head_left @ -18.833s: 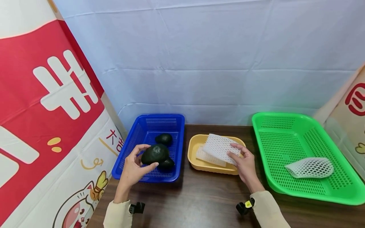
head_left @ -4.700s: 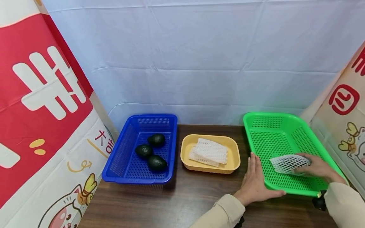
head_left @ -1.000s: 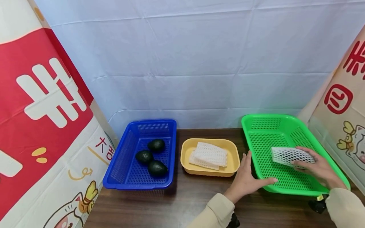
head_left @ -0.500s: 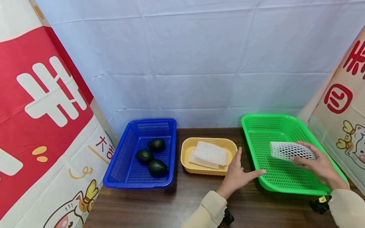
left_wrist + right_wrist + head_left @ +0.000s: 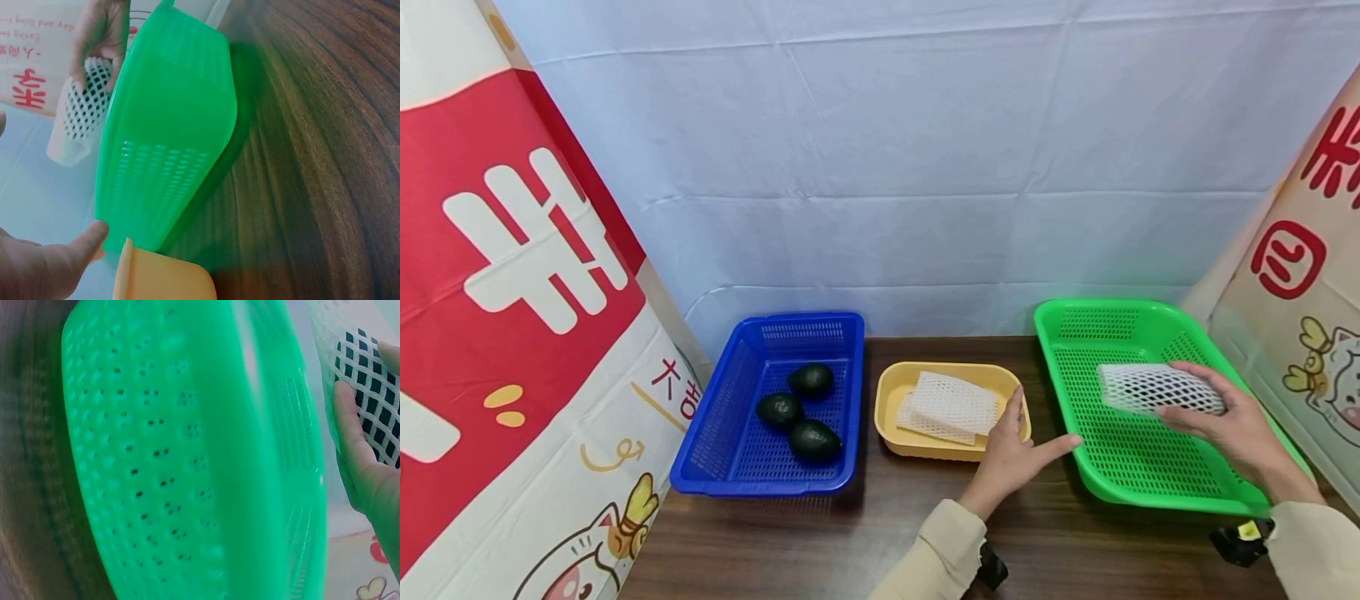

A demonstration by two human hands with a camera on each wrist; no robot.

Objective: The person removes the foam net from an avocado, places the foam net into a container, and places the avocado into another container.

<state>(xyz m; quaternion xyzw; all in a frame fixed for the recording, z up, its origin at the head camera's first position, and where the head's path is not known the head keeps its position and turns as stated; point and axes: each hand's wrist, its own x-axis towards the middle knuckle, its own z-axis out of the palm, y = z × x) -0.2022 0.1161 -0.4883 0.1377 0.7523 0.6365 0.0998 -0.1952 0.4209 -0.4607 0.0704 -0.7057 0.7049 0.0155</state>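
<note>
My right hand grips a white foam net sleeve above the green basket. Something dark, like an avocado, fills the mesh at the hand's end; the other end lies flat. In the left wrist view the sleeve hangs beyond the basket wall. My left hand holds nothing, its thumb spread toward the green basket's rim and its fingers by the right edge of the yellow tray. Flat foam net sleeves lie in that tray. Several dark green avocados rest in the blue basket.
All three containers stand in a row on a brown wooden table, blue left, yellow middle, green right. A pale cloth hangs behind them. Printed cloths border the left and right sides.
My right hand has raised the filled sleeve and shifted it left. My left hand has moved left from the green basket to the yellow tray. The avocado held earlier is back in the blue basket.
</note>
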